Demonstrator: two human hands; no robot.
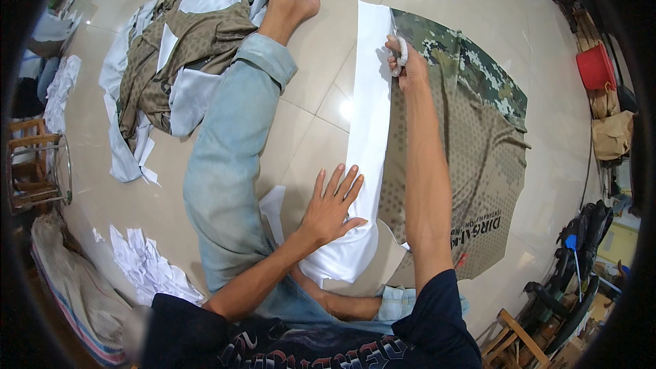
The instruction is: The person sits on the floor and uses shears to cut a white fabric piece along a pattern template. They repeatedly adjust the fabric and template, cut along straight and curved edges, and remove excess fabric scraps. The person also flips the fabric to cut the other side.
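My left hand (pixel 331 208) lies flat with fingers spread on the lower part of a long white fabric strip (pixel 369 109). The strip runs along the left edge of a printed fabric piece (pixel 471 171), brown-green with dots and a camouflage band at its far end. At the far end of the seam between them, my right hand (pixel 411 74) is closed round scissors (pixel 402 53) with pale, wrapped-looking handles. Their blades point away from me, along the line between white and printed cloth; how far they are apart is too small to tell.
Left of my outstretched leg (pixel 232 143) lies a heap of printed and white cloth (pixel 198 48). White scraps (pixel 150 266) are piled nearer me, beside a woven sack (pixel 75 287). A wooden stool (pixel 37 164) stands at far left, a red bucket (pixel 596 67) at far right.
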